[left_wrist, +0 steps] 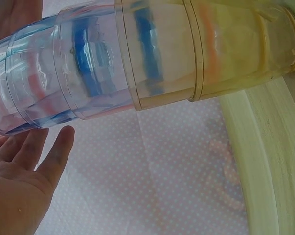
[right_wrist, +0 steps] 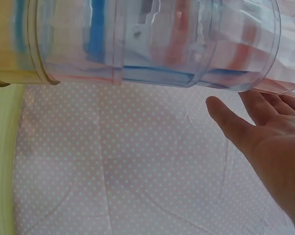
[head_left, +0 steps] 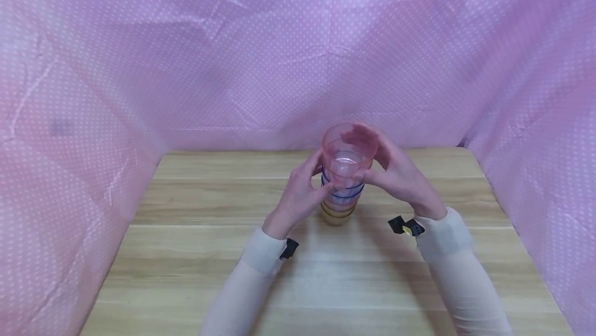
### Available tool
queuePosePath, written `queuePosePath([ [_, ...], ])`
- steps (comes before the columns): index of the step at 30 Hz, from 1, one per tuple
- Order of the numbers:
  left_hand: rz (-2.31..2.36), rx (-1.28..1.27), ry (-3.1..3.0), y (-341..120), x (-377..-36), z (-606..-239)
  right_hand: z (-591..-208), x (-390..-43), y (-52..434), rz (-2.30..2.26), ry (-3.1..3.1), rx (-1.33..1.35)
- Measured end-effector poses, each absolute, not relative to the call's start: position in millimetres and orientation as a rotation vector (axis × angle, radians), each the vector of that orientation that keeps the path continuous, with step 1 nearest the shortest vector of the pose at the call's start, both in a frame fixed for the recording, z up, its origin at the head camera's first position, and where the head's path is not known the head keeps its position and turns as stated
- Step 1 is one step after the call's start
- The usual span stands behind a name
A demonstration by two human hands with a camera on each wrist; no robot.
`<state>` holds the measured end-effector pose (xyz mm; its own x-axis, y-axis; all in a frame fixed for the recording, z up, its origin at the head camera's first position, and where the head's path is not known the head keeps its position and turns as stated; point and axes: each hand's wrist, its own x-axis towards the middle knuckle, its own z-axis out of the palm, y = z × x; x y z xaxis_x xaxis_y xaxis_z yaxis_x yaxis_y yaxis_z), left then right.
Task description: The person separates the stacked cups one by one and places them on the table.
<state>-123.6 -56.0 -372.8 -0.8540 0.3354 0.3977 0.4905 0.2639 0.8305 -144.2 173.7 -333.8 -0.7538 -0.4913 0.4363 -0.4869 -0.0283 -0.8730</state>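
A tall stack of nested see-through plastic cups (head_left: 342,203) stands upright on the wooden table. Uppermost is a pink cup (head_left: 334,156), its mouth facing up; blue-rimmed cups (head_left: 350,191) sit below it, and yellow cups (left_wrist: 240,49) form the base. My left hand (head_left: 299,192) holds the left side of the stack near the blue rims, thumb across the front. On the right, my right hand (head_left: 401,176) grips the pink cup, thumb in front and fingers round the back, partly seen through the plastic. Both wrist views show fingertips right at the upper cups.
The light wooden table (head_left: 186,274) has a back edge close behind the stack. Pink polka-dot cloth (head_left: 251,67) encloses it at the back and both sides. Small black devices (head_left: 289,248) are worn at both wrists.
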Motion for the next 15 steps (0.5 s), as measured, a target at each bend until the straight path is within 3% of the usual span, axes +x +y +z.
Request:
queuePosePath([
  [15,-1.677,-0.766,-2.408,-56.2,-123.5,-370.3,-333.2,-142.6,171.6,-2.008,2.155,-1.119],
])
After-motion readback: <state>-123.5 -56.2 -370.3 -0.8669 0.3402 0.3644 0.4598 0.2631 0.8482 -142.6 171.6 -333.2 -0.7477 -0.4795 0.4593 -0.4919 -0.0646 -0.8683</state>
